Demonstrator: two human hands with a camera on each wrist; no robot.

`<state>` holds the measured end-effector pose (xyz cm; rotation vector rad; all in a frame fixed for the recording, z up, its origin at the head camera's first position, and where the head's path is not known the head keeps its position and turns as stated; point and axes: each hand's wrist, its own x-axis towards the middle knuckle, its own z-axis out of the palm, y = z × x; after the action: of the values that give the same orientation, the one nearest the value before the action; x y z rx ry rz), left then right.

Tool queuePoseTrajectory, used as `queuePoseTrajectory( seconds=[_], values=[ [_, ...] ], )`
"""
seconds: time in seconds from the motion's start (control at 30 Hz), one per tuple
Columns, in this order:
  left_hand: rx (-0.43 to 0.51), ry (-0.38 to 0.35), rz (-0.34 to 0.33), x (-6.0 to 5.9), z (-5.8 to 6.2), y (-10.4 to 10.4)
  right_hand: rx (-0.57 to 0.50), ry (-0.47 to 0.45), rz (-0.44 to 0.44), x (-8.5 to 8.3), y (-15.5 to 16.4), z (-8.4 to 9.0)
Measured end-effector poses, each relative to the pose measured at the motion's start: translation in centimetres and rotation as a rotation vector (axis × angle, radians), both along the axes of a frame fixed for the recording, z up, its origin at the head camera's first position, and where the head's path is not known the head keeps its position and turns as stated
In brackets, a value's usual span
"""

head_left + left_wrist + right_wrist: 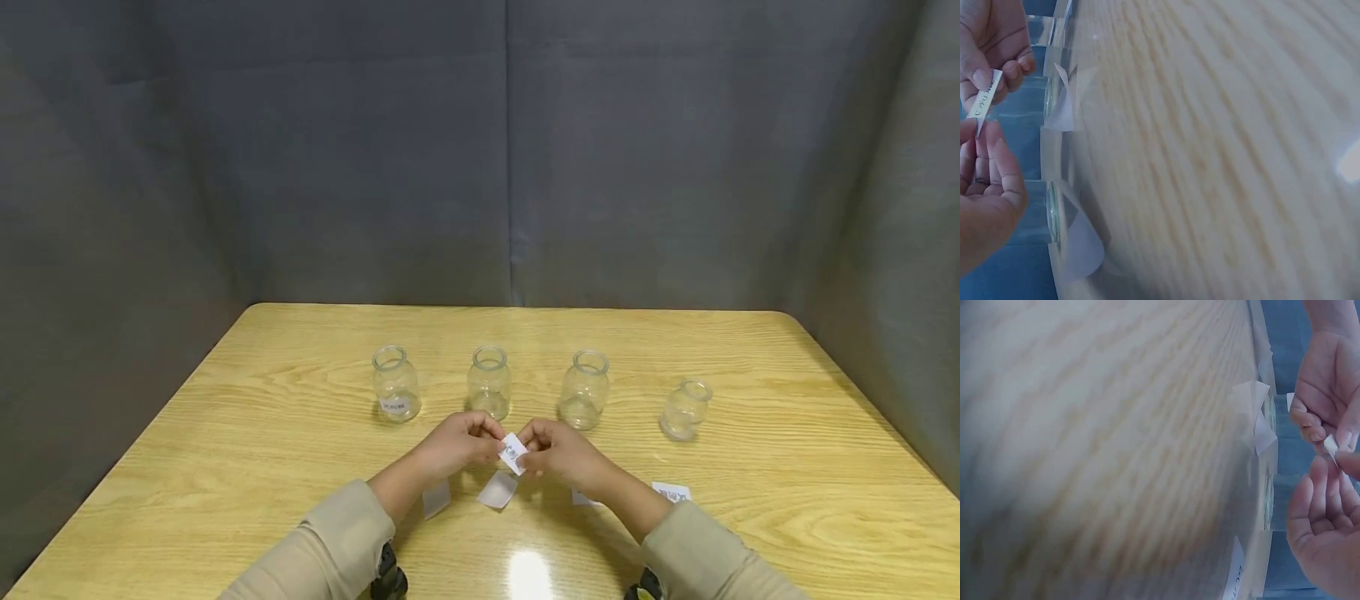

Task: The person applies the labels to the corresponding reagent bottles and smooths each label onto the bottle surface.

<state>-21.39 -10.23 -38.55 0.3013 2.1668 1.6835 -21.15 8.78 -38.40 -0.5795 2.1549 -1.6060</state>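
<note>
Both hands (512,451) pinch one small paper label (513,453) between them above the table (750,350)

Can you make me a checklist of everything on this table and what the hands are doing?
Surface: light wooden table, glare spot at the near edge.
Job's things: small white printed paper label, pinched between both hands above the table; four clear glass jars in a row, the leftmost labelled jar, the second jar, the third jar, and the smaller tilted jar far right.
Clutter: loose white paper slips lying by the wrists.
Hands: left hand and right hand both pinch the label with their fingers.
Cables: nothing seen.
Surroundings: grey cloth backdrop.
</note>
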Motion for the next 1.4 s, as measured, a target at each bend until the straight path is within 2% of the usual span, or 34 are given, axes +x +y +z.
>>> queuePoseTrajectory(
  seconds=[0.23,0.43,0.53,0.7,0.9,1.13,1.4],
  values=[
    [0.015,-0.004,0.043,-0.4,-0.2,-0.1,-0.049,-0.019,-0.146,-0.2,0.0,0.2],
    [0.047,0.009,0.121,-0.5,-0.1,0.0,-0.106,-0.048,-0.327,-0.7,-1.0,0.1],
    [0.077,0.018,0.162,-0.6,-0.1,0.1,-0.145,-0.067,-0.384,-1.0,-1.6,0.0],
    [0.096,0.018,0.184,-0.6,-0.4,-0.2,-0.171,-0.089,-0.389,-1.5,-2.3,-0.4],
    [0.060,0.031,0.195,-0.5,-0.8,-0.6,-0.156,-0.112,-0.374,-1.7,-3.0,-0.8],
    [0.047,0.018,0.213,-0.8,-1.1,-0.6,-0.169,-0.159,-0.437,-1.9,-3.4,-0.8],
    [-0.025,0.007,0.274,-1.6,-0.8,-0.2,-0.164,-0.147,-0.476,-3.0,-3.3,-1.1]
  ],
)
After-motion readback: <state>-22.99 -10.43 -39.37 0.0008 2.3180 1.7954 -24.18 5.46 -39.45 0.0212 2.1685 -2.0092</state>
